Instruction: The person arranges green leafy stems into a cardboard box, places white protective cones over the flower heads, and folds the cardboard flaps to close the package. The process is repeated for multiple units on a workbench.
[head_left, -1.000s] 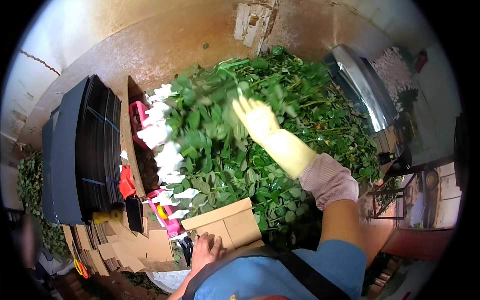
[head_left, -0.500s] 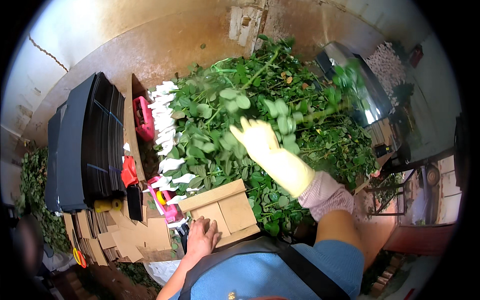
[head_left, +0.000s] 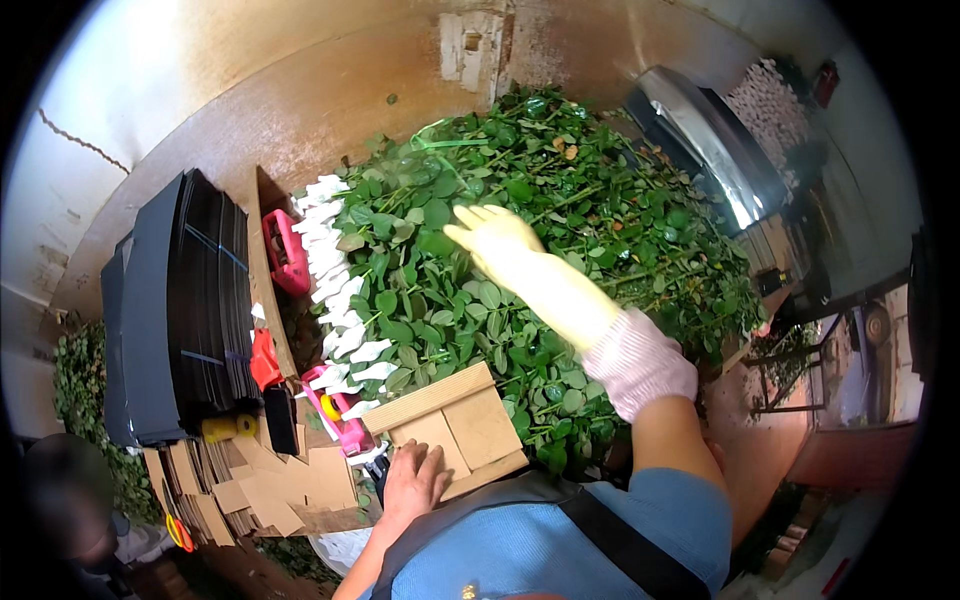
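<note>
My right hand (head_left: 496, 240), in a pale yellow rubber glove, reaches over a wide heap of leafy green stems (head_left: 600, 200). Its fingers are stretched out, and I see nothing held in them. Bare, my left hand (head_left: 414, 482) lies with its fingers flat on a folded piece of brown cardboard (head_left: 482, 425) at the near edge of the heap. White sleeve-like covers (head_left: 332, 270) line the left ends of the stems. Beside them is a pink tape dispenser (head_left: 345, 425) with a yellow roll.
Strapped dark cardboard sheets (head_left: 165, 310) stand at the left. Near them are a pink plastic holder (head_left: 287, 250), a phone (head_left: 280, 420), cut cardboard pieces (head_left: 290, 485) and orange-handled scissors (head_left: 180, 532). A silvery wrapped roll (head_left: 715, 150) lies far right. Another person (head_left: 70, 500) is at lower left.
The leafy stems that were blurred in the air around my right hand now lie in the heap. My right hand has shifted slightly up and left. My left hand stays on the cardboard.
</note>
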